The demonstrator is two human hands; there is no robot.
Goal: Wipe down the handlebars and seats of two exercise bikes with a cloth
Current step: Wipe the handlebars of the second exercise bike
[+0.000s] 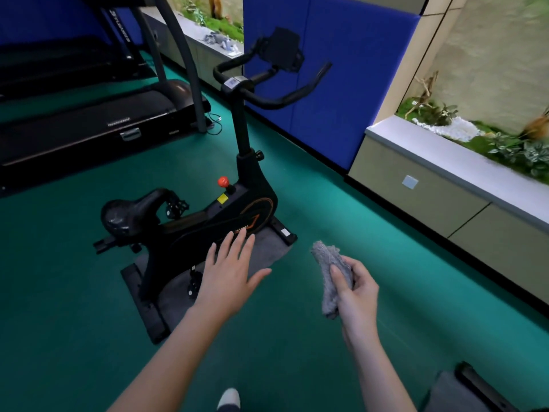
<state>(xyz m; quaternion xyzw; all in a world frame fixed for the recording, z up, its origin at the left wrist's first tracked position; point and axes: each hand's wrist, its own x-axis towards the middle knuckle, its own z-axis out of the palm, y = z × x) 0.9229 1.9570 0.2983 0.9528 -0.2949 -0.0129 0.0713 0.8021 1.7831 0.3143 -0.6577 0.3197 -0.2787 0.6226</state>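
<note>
Right hand point(356, 295) grips cloth point(328, 263), left hand point(228, 272) spread open, as I face bike point(249, 209); reaching its handlebars point(267, 102) comes next, I judge.

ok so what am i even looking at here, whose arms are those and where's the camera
There is no machine here: a person wears a wide-angle camera on the head, looking forward and down, so the two bare arms are their own. The left hand is open with its fingers spread, holding nothing. The right hand grips a bunched grey cloth. Ahead on the green floor stands a black exercise bike on a grey mat, with its handlebars at the top and its seat to the left. A treadmill stands further back on the left.
</note>
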